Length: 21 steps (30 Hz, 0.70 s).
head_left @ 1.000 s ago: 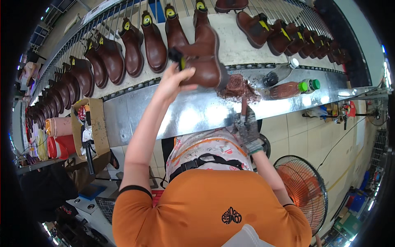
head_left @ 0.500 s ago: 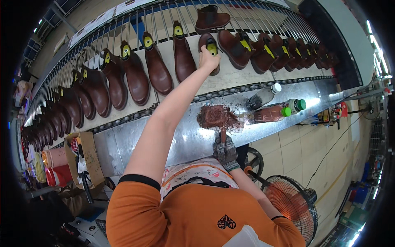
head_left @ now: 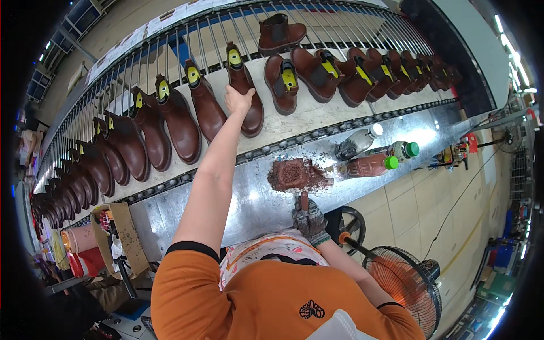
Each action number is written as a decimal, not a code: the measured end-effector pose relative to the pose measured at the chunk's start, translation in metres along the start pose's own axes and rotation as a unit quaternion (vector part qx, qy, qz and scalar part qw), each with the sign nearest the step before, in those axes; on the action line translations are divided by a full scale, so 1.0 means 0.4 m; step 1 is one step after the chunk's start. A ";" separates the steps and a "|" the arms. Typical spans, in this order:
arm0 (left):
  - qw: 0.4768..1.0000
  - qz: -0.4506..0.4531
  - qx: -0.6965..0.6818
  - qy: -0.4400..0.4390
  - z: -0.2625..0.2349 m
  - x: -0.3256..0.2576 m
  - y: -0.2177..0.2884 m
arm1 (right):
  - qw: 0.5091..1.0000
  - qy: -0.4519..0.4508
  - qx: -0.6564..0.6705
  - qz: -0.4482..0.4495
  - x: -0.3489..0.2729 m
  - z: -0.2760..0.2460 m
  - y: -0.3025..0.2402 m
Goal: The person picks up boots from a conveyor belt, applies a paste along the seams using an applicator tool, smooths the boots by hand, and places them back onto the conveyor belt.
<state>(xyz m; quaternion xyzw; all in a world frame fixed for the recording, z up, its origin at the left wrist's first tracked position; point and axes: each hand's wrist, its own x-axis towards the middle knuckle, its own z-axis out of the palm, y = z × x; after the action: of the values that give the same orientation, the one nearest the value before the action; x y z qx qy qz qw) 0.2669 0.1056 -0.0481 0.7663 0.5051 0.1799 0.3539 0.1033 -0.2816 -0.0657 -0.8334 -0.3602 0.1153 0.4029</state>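
Observation:
My bare left hand (head_left: 239, 101) reaches up and closes around the instep of a dark brown ankle boot (head_left: 253, 121) that stands on the white conveyor. Just right of it stands another brown boot (head_left: 284, 101), its yellow insole showing and no hand on it. Low in the middle, my right hand (head_left: 310, 219) wears a grey, stained knit glove and is closed on a short brown-handled tool (head_left: 304, 200); the tool's head is hard to make out. Beyond that tool a square, brown-smeared pad or tray (head_left: 289, 174) sits on the metal table (head_left: 249, 192) among dark crumbs.
More brown boots (head_left: 184, 127) line the conveyor (head_left: 317, 116) on both sides. One boot (head_left: 280, 34) lies on the metal rods behind. Three bottles (head_left: 371, 165) are on the table at right. A cardboard box (head_left: 127, 232) stands left; a fan (head_left: 402, 277) is at lower right.
My left hand has let go of the boot on the right and moved left onto the neighbouring one. The right hand still holds the tool, slightly lower and farther from the brown-smeared square.

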 end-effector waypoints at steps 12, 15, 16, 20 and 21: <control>0.971 0.118 -0.177 -0.113 -0.305 -0.387 -0.202 | 0.983 0.084 -0.137 -0.093 -0.001 0.028 0.023; 0.979 0.084 -0.162 -0.094 -0.401 -0.544 -0.256 | 0.976 0.107 -0.149 -0.120 0.006 0.033 0.025; 0.980 0.076 -0.167 -0.083 -0.418 -0.582 -0.281 | 0.965 0.117 -0.180 -0.149 0.012 0.028 0.016; 0.980 0.017 -0.180 -0.081 -0.449 -0.704 -0.330 | 1.000 0.006 -0.030 0.003 -0.004 0.055 0.081; 0.979 0.017 -0.186 -0.082 -0.457 -0.723 -0.339 | 0.998 0.002 0.052 0.045 -0.014 0.048 0.077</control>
<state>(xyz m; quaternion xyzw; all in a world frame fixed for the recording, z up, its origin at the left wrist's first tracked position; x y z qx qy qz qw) -0.0593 -0.0570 0.0026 0.7081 0.4190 0.2133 0.5269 0.1057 -0.2868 -0.1021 -0.8269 -0.3151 0.1505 0.4408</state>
